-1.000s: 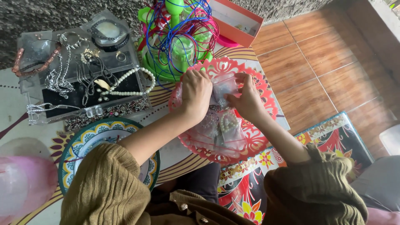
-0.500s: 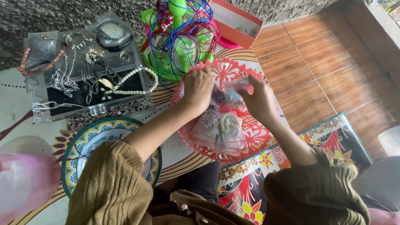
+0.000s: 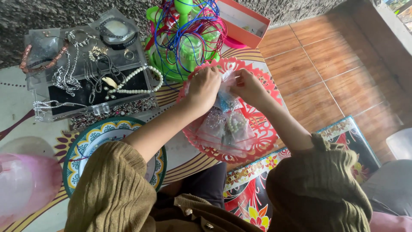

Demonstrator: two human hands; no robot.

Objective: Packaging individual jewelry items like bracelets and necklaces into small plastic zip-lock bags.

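My left hand (image 3: 203, 89) and my right hand (image 3: 247, 87) meet over a red cut-out plastic tray (image 3: 262, 137), both pinching one small clear plastic bag (image 3: 224, 98) that has something blue inside. Below my hands, several more clear bags with bead bracelets (image 3: 227, 125) lie piled in the tray; one shows a white pearl bracelet. Both arms wear olive knitted sleeves.
A clear jewellery case (image 3: 88, 81) with chains and a pearl string sits at the left. Behind the tray stands a green stand (image 3: 184, 41) wrapped in blue and pink cords, then an orange box (image 3: 242, 20). A patterned plate (image 3: 98, 139) and a pink translucent container (image 3: 23, 180) sit lower left; brown tile floor at right.
My right hand moved left and up toward my left hand, bringing the small bag together between both hands. The view shifted slightly.
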